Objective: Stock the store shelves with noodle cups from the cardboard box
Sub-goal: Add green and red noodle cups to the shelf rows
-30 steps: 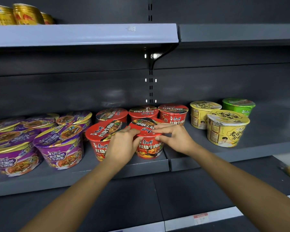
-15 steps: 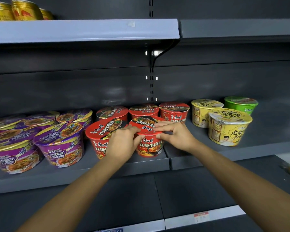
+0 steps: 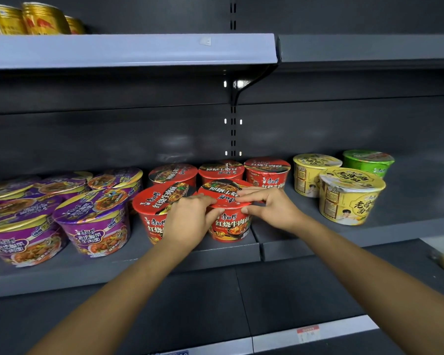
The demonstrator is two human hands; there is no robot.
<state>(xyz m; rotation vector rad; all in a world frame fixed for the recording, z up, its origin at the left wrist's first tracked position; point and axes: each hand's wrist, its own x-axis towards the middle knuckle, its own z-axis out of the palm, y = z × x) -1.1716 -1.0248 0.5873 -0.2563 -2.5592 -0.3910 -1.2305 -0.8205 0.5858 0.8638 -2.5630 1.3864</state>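
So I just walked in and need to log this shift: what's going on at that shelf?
A person is stocking noodle cups. Both hands grip one red noodle cup at the front edge of the middle shelf: left hand on its left side, right hand over the lid and right side. Purple cups stand to its left, yellow cups and a green cup to its right.

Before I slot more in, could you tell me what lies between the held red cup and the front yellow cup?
Only bare grey shelf, seen in the head view.
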